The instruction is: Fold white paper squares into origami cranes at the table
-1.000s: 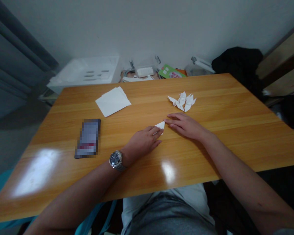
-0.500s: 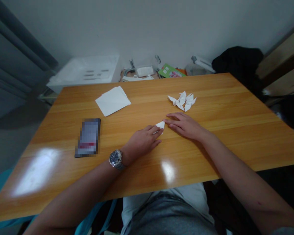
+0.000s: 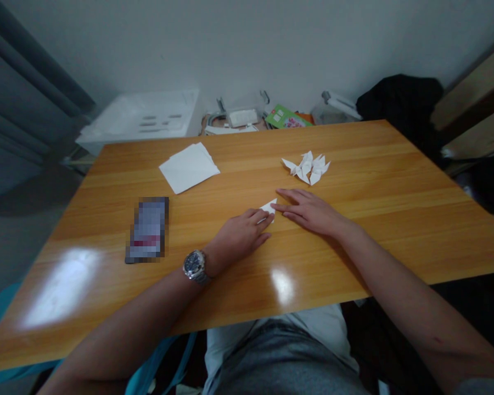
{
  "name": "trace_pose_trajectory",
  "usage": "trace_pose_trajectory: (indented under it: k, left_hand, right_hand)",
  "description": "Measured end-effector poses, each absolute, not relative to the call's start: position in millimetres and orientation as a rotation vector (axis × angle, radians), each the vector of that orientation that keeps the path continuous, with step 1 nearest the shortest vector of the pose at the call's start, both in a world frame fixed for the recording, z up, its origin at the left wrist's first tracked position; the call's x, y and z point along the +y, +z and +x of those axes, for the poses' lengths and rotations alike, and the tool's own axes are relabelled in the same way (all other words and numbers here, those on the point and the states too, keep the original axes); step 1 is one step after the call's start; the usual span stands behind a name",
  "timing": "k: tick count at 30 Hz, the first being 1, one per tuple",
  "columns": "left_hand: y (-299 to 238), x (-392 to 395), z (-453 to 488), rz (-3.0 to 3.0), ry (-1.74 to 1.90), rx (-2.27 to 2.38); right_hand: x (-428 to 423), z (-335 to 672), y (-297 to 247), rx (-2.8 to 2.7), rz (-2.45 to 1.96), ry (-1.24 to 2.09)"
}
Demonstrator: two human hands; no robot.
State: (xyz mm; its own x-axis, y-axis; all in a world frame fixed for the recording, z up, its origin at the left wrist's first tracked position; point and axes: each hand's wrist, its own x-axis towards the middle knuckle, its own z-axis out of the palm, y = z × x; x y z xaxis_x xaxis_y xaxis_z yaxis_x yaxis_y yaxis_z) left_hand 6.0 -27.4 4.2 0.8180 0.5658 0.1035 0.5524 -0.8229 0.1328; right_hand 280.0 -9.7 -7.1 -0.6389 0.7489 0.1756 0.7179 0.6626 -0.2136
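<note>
Folded white paper (image 3: pixel 267 206) sits near-left of the origami birds (image 3: pixel 307 169), its point aimed their way; left hand (image 3: pixel 239 235) lies over it, fingers close, thumb apart; right hand (image 3: pixel 313 212), nearer the birds, fingers spread, one fingertip at its edge.

Silver metal watch (image 3: pixel 195 265), round, dark dial, on my left wrist (image 3: pixel 211 263). My top (image 3: pixel 280 362): grey, short sleeve (image 3: pixel 483 385) matching. Bottoms (image 3: pixel 325 323): off-white.

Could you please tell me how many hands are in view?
2: the left hand on the small folded paper, and the right hand to its right, one fingertip at the paper's edge.
</note>
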Motion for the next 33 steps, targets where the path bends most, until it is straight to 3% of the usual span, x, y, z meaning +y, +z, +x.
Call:
trace_pose_trajectory:
  k: [15, 33]
  left_hand:
    - [0, -29, 7, 2.907, 0.214, 0.887]
    - [1, -28, 9, 3.021, 0.199, 0.834]
  right_hand:
    - [-3, 284, -21, -2.518, -1.318, 0.076]
    - [3, 280, -25, -2.408, -1.193, 0.239]
